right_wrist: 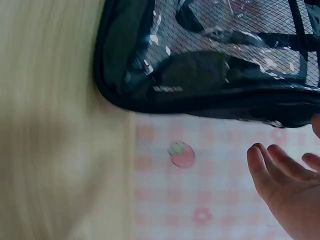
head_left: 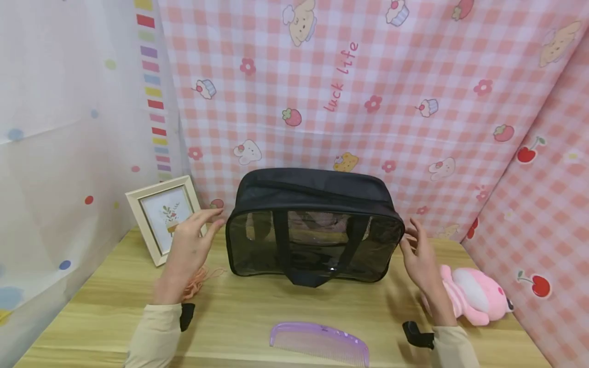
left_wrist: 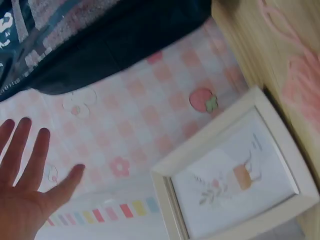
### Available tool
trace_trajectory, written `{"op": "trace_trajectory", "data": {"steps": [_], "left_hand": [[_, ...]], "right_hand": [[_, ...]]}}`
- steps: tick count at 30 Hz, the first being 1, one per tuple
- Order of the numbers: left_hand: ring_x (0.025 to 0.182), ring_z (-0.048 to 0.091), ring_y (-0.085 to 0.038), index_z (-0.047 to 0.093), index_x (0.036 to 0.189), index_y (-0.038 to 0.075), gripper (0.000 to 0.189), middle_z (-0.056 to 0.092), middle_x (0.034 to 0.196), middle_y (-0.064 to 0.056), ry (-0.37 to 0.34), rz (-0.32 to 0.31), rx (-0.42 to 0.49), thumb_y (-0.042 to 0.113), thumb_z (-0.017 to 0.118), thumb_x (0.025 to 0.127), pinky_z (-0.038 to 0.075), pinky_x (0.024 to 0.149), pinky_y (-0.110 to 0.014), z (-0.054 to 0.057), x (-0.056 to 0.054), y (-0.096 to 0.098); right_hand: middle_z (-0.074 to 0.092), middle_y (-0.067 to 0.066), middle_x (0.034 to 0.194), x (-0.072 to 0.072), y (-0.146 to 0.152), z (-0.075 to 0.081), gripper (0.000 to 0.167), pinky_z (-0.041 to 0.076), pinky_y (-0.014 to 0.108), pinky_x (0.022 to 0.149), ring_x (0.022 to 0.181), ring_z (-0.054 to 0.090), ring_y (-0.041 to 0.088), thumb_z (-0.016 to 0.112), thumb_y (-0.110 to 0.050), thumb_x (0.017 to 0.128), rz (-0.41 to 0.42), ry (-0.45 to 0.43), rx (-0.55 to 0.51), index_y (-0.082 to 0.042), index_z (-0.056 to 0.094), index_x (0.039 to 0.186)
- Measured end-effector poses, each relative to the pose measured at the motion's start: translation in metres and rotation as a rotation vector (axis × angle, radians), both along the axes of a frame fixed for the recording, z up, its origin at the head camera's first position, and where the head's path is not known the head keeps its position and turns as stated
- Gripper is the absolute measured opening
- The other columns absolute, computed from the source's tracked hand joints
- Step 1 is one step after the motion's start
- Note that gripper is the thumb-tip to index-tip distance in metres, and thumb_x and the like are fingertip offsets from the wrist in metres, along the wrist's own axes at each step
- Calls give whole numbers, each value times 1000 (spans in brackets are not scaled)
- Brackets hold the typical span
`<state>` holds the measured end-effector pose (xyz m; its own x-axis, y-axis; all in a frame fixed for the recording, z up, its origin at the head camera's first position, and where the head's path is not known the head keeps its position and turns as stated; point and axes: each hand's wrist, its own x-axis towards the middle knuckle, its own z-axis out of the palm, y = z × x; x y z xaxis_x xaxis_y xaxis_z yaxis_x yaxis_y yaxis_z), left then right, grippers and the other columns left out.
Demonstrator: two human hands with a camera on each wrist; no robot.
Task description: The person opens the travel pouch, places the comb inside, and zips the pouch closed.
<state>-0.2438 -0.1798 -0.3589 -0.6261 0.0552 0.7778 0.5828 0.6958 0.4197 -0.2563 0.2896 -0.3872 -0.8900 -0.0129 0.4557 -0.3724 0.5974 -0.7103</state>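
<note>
A black bag with a clear mesh front and two black strap handles stands upright on the wooden table. My left hand hovers just off the bag's left end, fingers spread and straight, holding nothing. In the left wrist view the same left hand shows an open palm below the bag. My right hand hangs beside the bag's right end, fingers relaxed and apart, close to the corner but apart from it. The right wrist view shows those fingers under the bag.
A white picture frame leans at the back left, also seen as the frame in the left wrist view. Orange string lies by my left wrist. A purple comb lies near the front edge. A pink plush toy lies at right.
</note>
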Motion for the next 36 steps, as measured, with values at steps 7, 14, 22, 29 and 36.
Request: {"op": "trace_trajectory", "data": {"steps": [7, 14, 22, 29, 36], "left_hand": [[92, 63, -23, 69, 113, 4, 33, 65, 105, -8, 72, -144, 130, 0, 73, 81, 56, 77, -31, -2, -5, 18], [85, 66, -21, 69, 113, 4, 36, 67, 103, -8, 96, -160, 146, -7, 73, 79, 53, 72, -14, -3, -7, 24], [83, 67, -22, 69, 111, 1, 35, 68, 102, -9, 131, -188, 145, -10, 72, 78, 53, 72, -14, -3, -11, 26], [82, 67, -21, 70, 111, 1, 35, 69, 101, -8, 147, -188, 130, -10, 72, 78, 54, 71, -16, -1, -12, 26], [81, 67, -21, 70, 110, 0, 36, 69, 100, -10, 151, -164, 132, -13, 73, 76, 54, 71, -16, -4, -8, 20]], "right_hand": [[22, 29, 146, -6, -1, -9, 67, 47, 17, 89, 124, 42, 18, 41, -31, 103, 173, -240, -431, -1, 5, 150], [40, 9, 134, -12, -2, -14, 55, 47, 19, 90, 111, 50, 1, 47, -29, 101, 226, -288, -603, -6, 23, 145], [59, -4, 99, -14, -1, -13, 21, 52, 19, 80, 88, 59, 6, 60, -13, 95, 54, -247, -823, -8, 52, 114], [66, 0, 83, -14, 1, -12, 6, 55, 20, 74, 76, 64, 9, 61, -6, 93, -64, -178, -972, -7, 67, 91], [66, 2, 82, -18, -4, -1, 10, 55, 20, 72, 75, 65, 9, 59, -3, 93, -101, -179, -972, -6, 67, 88]]}}
